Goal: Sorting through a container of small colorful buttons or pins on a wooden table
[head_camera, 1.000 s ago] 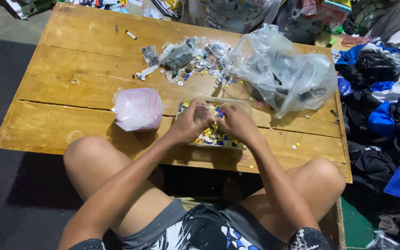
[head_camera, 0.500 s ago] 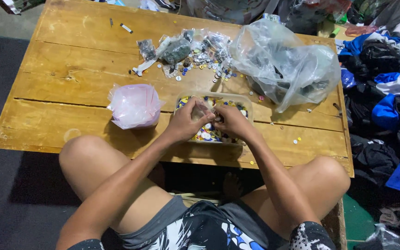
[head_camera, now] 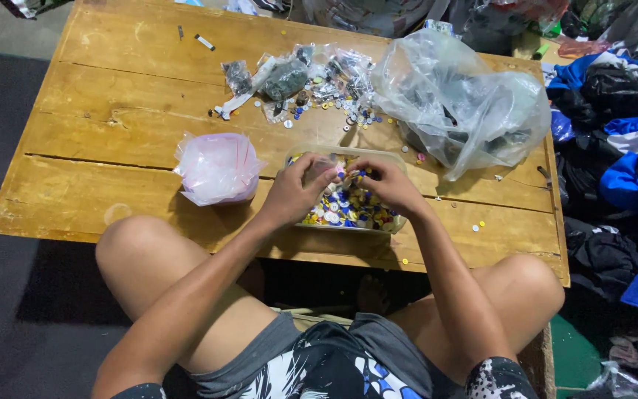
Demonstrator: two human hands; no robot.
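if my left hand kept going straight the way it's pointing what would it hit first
Probably the right hand: the left hand points up and to the right over the clear tray of buttons, and the fingertips nearly meet. Depth is unclear, so it might pass just above.

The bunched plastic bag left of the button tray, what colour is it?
Translucent pink; the bunched plastic bag shows best in the head view, on the wooden table.
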